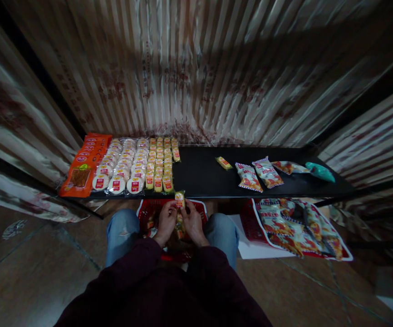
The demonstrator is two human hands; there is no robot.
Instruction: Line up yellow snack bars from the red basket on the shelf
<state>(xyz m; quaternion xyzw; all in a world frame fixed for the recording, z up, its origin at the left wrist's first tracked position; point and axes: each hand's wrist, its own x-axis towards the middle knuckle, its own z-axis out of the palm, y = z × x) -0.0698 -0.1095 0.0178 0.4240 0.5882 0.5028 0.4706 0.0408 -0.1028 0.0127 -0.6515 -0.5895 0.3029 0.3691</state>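
Both my hands meet above a red basket [201, 208] between my knees. My left hand [166, 221] and my right hand [192, 221] pinch a small yellow snack packet [179, 199] with a red label, held upright near the shelf's front edge. More yellow packets lie in the basket below, partly hidden by my hands. On the black shelf [196, 177], rows of the same yellow packets [158, 170] stand just beyond my left hand. Left of them are rows of round white wrapped crackers [116, 184] and an orange snack bag [85, 165].
A lone yellow packet [223, 163], striped snack bags [267, 172] and a teal bag [320, 172] lie on the shelf's right side. Another red basket [256, 227], full of snack bags, sits on the floor at right. Pleated curtain [196, 68] hangs behind; metal posts flank the shelf.
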